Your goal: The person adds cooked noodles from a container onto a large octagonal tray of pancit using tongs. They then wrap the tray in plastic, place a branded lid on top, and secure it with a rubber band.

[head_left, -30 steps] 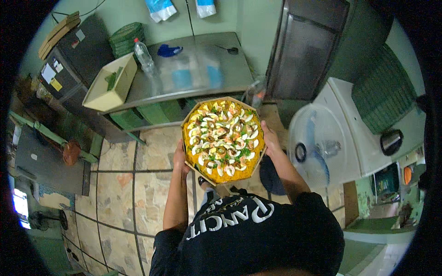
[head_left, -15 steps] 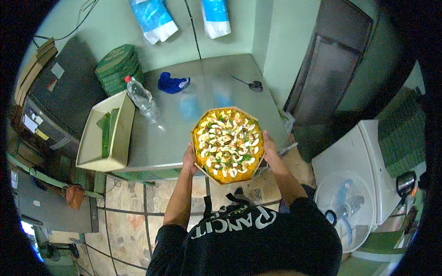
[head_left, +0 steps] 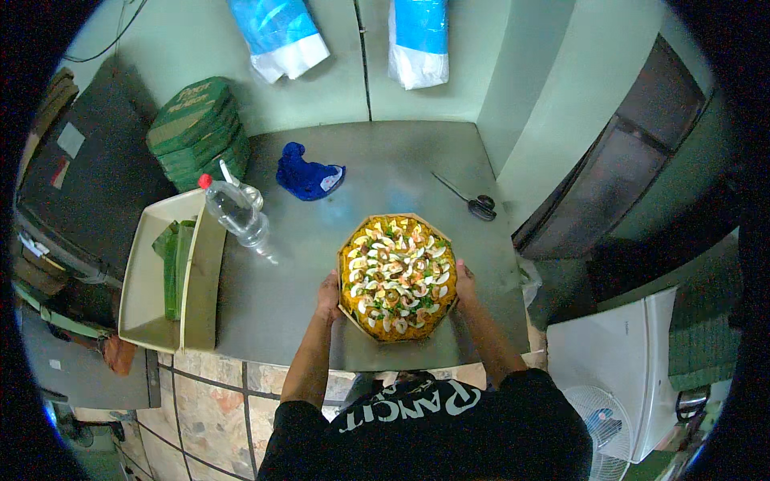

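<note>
An octagonal cardboard tray [head_left: 439, 231] is full of yellow noodles [head_left: 396, 280] topped with sliced egg, shrimp and chopped greens. My left hand [head_left: 328, 297] grips its left side, and my right hand [head_left: 465, 284] grips its right side. The tray is level above the front part of a metal table [head_left: 281, 313]; whether its base touches the metal cannot be told. Fingers under the tray are hidden.
A blue cloth [head_left: 305, 174] and scissors [head_left: 473, 204] lie farther back. At left are a plastic bottle [head_left: 238, 215], a cream bin [head_left: 204, 309] with green leaves, and stacked green boxes [head_left: 192, 120]. A fan [head_left: 597, 425] and white freezer [head_left: 609, 345] stand at right.
I have come closer to the table. The tray, held in both hands, has moved forward from the table's front edge to over its top.
</note>
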A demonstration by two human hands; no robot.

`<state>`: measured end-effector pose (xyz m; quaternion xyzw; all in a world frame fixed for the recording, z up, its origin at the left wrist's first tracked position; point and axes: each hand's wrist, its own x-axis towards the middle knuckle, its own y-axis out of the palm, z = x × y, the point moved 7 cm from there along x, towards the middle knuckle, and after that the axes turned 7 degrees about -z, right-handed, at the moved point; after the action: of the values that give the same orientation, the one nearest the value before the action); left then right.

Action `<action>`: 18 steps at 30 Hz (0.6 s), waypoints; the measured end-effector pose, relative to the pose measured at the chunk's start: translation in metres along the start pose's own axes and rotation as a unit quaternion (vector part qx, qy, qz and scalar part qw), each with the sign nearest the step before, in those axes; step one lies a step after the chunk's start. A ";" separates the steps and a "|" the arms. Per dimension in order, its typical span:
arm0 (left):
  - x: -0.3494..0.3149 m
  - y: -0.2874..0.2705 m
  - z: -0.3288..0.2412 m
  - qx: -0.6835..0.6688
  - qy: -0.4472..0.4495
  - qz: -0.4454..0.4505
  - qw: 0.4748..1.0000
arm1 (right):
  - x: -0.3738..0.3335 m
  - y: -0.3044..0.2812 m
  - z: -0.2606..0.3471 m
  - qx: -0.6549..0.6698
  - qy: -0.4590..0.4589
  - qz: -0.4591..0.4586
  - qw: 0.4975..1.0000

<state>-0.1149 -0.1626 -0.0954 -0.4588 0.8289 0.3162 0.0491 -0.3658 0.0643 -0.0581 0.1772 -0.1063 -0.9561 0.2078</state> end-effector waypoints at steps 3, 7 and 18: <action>0.009 -0.006 -0.007 0.080 0.013 0.013 0.997 | 0.004 -0.009 -0.014 -0.018 0.022 -0.051 0.998; 0.038 -0.035 -0.029 0.368 -0.059 -0.004 0.928 | 0.025 -0.025 -0.035 -0.073 0.033 -0.053 0.995; 0.293 0.076 -0.322 0.178 0.254 -0.032 0.950 | -0.007 -0.173 0.029 -0.331 -0.233 -0.248 0.880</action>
<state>-0.2758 -0.5311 0.0879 -0.5339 0.8417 0.0352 -0.0725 -0.4332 0.2256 -0.0780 -0.1090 0.2188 -0.9694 -0.0206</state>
